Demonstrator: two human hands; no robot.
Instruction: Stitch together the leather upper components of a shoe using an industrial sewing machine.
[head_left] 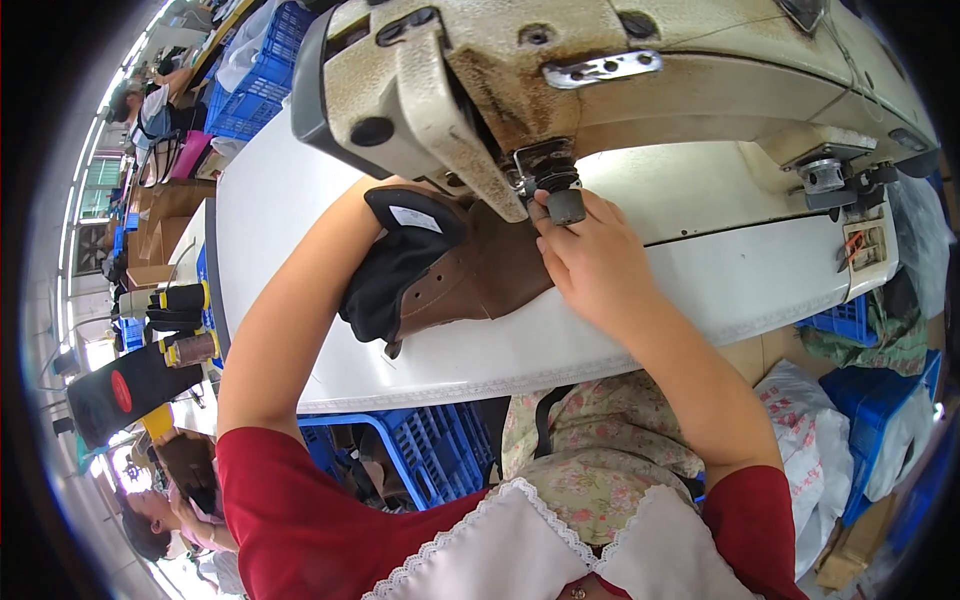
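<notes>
R hand presses flat, fingers spread, on brown leather shoe upper w/ black lining on white table under sewing machine head; L hand hidden behind upper, grip can't tell.

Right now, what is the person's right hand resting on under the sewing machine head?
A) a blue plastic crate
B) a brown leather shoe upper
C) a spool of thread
B: the right hand presses on the brown leather shoe upper beneath the sewing machine head.
</notes>
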